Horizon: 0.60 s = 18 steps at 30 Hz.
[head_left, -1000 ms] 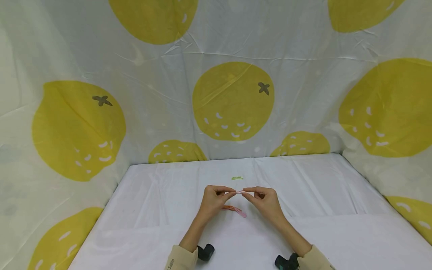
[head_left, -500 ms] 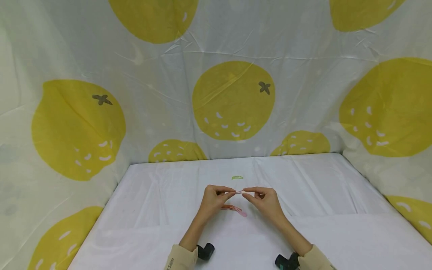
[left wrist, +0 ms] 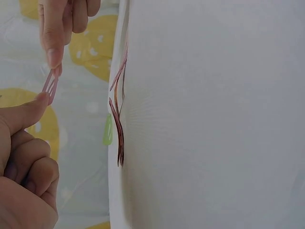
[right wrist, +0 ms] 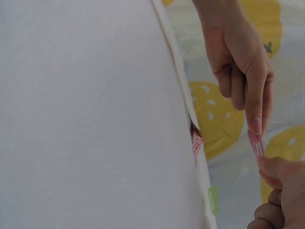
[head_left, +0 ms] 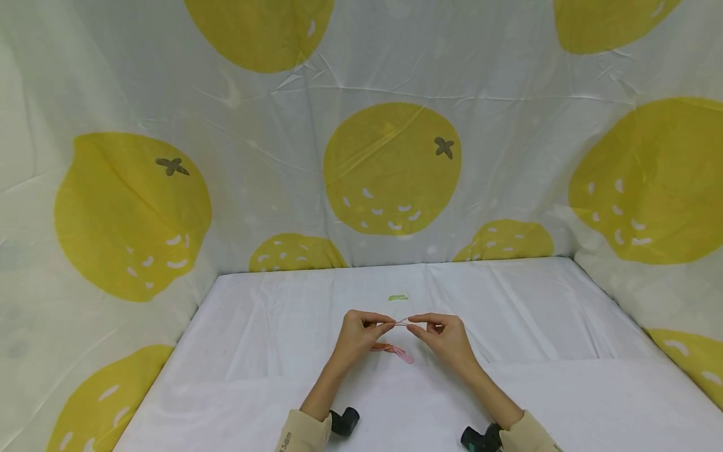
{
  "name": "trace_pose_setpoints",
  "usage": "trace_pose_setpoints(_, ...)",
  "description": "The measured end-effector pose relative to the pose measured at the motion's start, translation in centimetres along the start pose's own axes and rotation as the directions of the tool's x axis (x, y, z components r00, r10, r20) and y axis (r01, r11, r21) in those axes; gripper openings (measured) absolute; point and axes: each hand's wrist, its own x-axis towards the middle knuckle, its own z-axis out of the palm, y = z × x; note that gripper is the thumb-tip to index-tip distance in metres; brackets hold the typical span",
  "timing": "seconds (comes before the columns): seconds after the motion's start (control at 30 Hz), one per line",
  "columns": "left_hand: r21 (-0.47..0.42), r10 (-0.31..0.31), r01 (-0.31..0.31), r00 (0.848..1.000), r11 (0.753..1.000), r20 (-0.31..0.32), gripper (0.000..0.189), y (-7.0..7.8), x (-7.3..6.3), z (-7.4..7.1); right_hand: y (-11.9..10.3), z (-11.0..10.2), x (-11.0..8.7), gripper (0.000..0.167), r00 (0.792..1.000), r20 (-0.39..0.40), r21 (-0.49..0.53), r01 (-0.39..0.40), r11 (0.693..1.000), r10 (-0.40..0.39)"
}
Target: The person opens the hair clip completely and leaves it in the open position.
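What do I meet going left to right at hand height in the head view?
Curtain, table, left hand, pink clip, right hand, table, curtain.

There is room to pass along both sides of the table; in the middle, the left hand, right hand and clips block the way.

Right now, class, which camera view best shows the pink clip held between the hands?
The left wrist view: the pink clip appears largest there, its open gaps plain. The head view shows only thin lines; the right wrist view shows it smaller.
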Motion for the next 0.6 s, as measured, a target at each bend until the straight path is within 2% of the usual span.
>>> trace_pose_setpoints(0.3,0.002,-0.014,0.014,1.0,1.0,0.004,0.006,0.0,-0.03,0.07,0.15,0.0,-0.05,0.015,1.0,0.017,0.004,0.006,1.0,-0.007)
trace_pose_setpoints(0.4,0.008,-0.022,0.022,1.0,1.0,0.005,0.007,0.63,-0.17,0.05,0.1,-0.12,0.0,0.015,0.999,0.037,0.006,-0.007,1.0,0.007)
trace_pose_setpoints(0.53,0.014,-0.008,0.008,1.0,1.0,0.027,0.007,0.54,0.11,-0.15,0.27,-0.37,0.23,0.014,0.998,0.063,0.0,-0.027,1.0,0.027)
trace_pose_setpoints(0.6,0.02,-0.002,0.001,0.999,1.0,0.038,0.007,-0.21,0.6,-0.3,0.48,-0.39,0.53,0.012,0.997,0.068,-0.014,-0.033,0.999,0.034)
